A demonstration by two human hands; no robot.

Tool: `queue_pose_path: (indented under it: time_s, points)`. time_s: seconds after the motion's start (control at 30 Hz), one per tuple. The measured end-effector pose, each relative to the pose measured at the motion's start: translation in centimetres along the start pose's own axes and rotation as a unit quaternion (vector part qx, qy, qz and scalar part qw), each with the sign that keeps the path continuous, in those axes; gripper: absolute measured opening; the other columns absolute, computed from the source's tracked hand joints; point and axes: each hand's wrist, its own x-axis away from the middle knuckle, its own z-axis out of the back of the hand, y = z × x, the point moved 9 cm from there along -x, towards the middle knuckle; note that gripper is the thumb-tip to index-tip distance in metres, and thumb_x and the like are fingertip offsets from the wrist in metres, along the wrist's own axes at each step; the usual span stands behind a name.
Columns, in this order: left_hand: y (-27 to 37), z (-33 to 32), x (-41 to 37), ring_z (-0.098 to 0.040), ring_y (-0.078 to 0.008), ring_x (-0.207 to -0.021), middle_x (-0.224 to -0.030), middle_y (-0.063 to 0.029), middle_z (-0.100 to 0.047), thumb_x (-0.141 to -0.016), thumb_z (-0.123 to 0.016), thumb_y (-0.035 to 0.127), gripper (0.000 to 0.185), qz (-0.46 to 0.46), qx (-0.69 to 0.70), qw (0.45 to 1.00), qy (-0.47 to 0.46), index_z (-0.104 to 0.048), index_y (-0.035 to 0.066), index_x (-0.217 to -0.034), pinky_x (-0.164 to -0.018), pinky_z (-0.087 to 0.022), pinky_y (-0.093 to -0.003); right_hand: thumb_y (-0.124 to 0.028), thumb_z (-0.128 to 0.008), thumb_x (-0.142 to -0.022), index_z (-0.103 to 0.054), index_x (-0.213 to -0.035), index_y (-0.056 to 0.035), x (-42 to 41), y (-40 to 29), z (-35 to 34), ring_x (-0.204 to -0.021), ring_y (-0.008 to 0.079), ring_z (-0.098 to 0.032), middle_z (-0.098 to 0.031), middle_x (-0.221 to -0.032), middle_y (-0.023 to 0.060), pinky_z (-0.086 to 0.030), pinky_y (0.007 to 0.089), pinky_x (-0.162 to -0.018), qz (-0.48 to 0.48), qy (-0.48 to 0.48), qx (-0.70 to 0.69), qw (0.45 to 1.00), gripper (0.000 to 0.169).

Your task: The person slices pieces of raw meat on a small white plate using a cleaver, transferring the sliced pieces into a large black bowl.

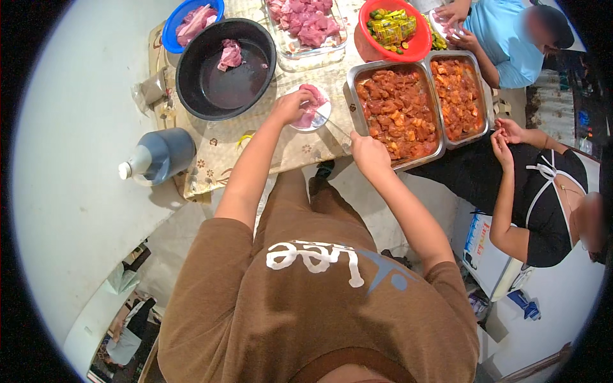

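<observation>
A small white plate with raw pink meat on it lies near the table's front edge. My left hand presses its fingers on the meat. In my right hand, to the right of the plate, is a knife whose blade lies across the plate at the meat; the fist hides its handle. Up and left of the plate stands a round black basin holding a piece of raw meat. A glass dish of raw meat chunks is beyond the plate.
Two metal trays of red-coated meat stand right, below a red basin with green citrus and yellow sachets. A blue bowl and a dark-filled jug are left. Two people are at the right.
</observation>
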Motion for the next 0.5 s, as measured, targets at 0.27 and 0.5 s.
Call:
queue_pose_path:
  time_s: [0.27,0.5]
  points:
    - [1.0,0.6,0.5,-0.059,-0.0220,-0.104,-0.115,0.0026,-0.061,-0.065,-0.063,-0.004,0.045,-0.023,0.079,0.997,0.008,-0.066,0.019,-0.104,-0.085,-0.047,-0.0335,-0.020,-0.050,-0.088,-0.053,-0.096,-0.0072,-1.2,-0.8,-1.9,-0.074,0.0394,-0.065,-0.065,-0.076,0.0208,-0.052,0.0500,-0.065,0.020,0.026,-0.047,0.998,0.015]
    - [0.7,0.8,0.4,-0.059,-0.0204,-0.103,-0.111,0.0044,-0.062,-0.065,-0.062,-0.004,0.041,-0.054,0.058,0.996,0.036,-0.067,0.018,-0.099,-0.081,-0.048,-0.0322,-0.021,-0.052,-0.088,-0.052,-0.096,-0.0075,-1.9,-1.0,-2.5,-0.073,0.0391,-0.065,-0.065,-0.074,0.0206,-0.052,0.0499,-0.064,0.012,0.032,-0.027,0.999,0.016]
